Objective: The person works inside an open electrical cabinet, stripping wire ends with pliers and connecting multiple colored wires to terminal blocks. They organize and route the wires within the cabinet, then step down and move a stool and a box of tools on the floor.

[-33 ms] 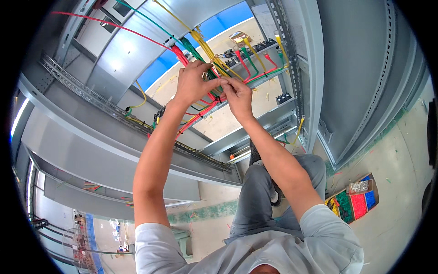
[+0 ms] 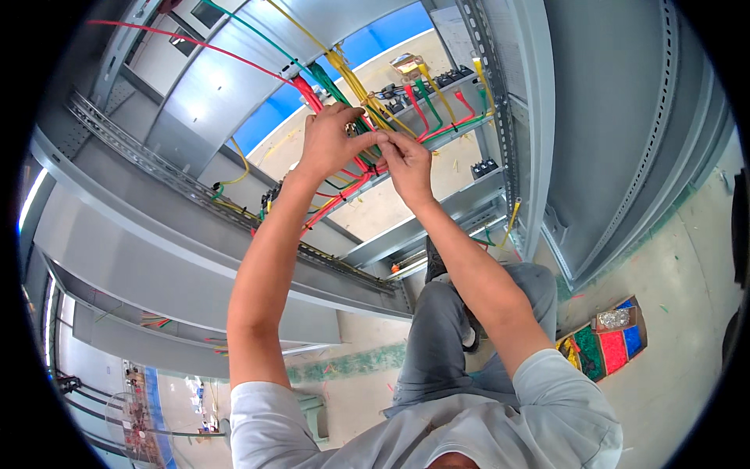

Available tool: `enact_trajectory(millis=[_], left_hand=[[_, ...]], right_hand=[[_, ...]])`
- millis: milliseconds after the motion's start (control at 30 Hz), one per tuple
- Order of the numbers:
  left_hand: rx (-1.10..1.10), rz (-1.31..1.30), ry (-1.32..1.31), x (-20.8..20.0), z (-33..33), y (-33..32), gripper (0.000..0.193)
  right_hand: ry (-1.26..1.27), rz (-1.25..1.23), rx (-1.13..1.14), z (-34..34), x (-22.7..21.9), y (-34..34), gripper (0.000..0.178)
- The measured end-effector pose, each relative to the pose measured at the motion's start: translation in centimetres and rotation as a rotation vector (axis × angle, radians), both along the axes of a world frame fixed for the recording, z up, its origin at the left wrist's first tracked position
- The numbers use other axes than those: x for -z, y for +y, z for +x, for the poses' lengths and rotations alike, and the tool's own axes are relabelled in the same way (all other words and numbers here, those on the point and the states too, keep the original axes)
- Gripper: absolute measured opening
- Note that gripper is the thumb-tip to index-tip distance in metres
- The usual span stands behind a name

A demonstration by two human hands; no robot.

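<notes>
My left hand (image 2: 332, 142) is raised inside a grey metal cabinet frame, its fingers curled beside a bundle of red wires (image 2: 309, 94), green wires (image 2: 328, 84) and yellow wires (image 2: 349, 76). Its thumb reaches across to the fingertips of my right hand (image 2: 411, 166), which are pinched together. The two hands meet in front of the bundle, and whatever is between their fingertips is too small to make out. Below the hands, black ties hold a red wire bundle (image 2: 344, 195) that slants down to the left. Wires with ring ends (image 2: 408, 87) rise on the right.
Black terminal blocks (image 2: 453, 76) sit on a crossbar behind the wires. A slotted upright (image 2: 500, 94) and a large grey panel (image 2: 617, 117) stand on the right. On the floor, a cardboard box (image 2: 642, 332) holds yellow, green, red and blue pieces. A stool (image 2: 314, 414) stands lower left.
</notes>
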State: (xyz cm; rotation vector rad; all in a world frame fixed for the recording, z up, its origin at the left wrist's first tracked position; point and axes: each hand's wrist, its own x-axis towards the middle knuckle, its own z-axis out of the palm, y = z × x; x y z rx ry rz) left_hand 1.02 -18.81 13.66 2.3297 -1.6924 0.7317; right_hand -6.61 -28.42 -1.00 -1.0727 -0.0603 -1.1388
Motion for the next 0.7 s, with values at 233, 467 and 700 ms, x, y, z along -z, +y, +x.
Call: enact_trajectory(millis=[233, 467, 700], left_hand=[[0.211, -0.268, 0.449, -1.6, -2.5, -0.4, 0.046], [0.290, -0.243, 0.802, -2.3, -0.5, -1.9, 0.030], [0.268, -0.302, 1.052, -2.5, 1.6, -3.2, 0.030]], right_hand=[[0.090, -0.180, 0.339, -2.5, 0.2, -2.3, 0.020], [0.230, -0.385, 0.512, -2.6, -1.6, -1.7, 0.025], [0.316, -0.313, 0.215, -1.9, -2.5, -3.8, 0.026]])
